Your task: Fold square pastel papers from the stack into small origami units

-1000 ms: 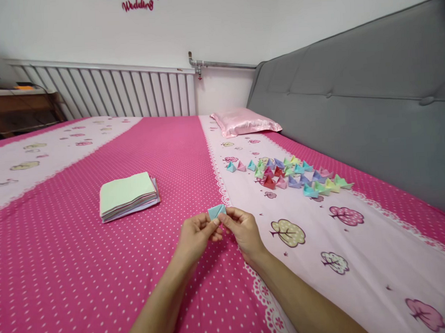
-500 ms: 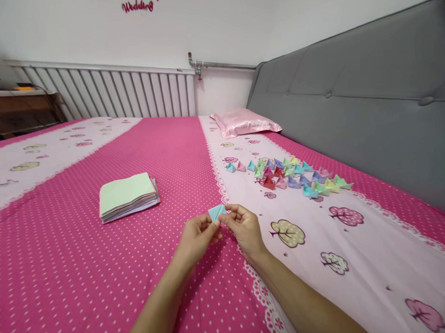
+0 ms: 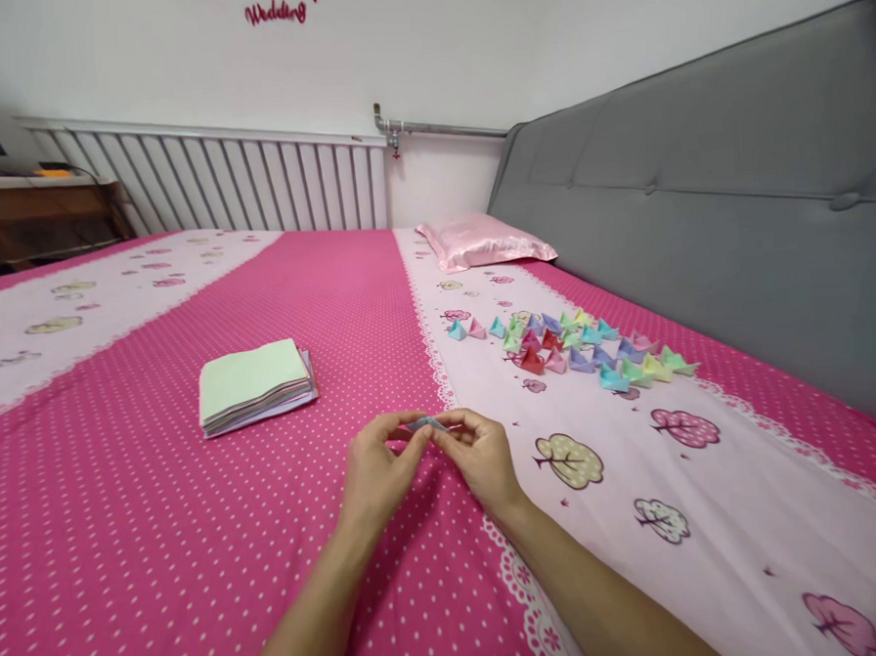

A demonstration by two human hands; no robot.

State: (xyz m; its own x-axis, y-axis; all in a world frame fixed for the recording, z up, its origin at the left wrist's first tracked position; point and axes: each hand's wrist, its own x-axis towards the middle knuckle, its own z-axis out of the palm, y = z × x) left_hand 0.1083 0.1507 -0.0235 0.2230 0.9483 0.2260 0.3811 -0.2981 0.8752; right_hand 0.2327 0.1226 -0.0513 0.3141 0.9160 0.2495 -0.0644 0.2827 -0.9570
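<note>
Over the pink dotted bedsheet, my left hand (image 3: 376, 473) and my right hand (image 3: 478, 453) meet at their fingertips. Both pinch a small folded light-blue paper piece (image 3: 423, 425), which now lies almost edge-on and is mostly hidden by the fingers. To the left of the hands lies a stack of pastel paper sheets (image 3: 254, 385) with a pale green sheet on top. To the right, on the light pink strip, sit several small folded paper pieces (image 3: 575, 345) in blue, green, red, pink and yellow.
A pink satin pillow (image 3: 483, 240) lies at the far end of the bed (image 3: 199, 536). A grey padded headboard (image 3: 710, 196) runs along the right side. A white radiator (image 3: 217, 183) lines the far wall, with a wooden desk (image 3: 35, 207) at far left.
The blue paper piece stood up between the fingertips before; now it is tipped flat and the fingers of both hands have closed over it. The hands stay in the same spot.
</note>
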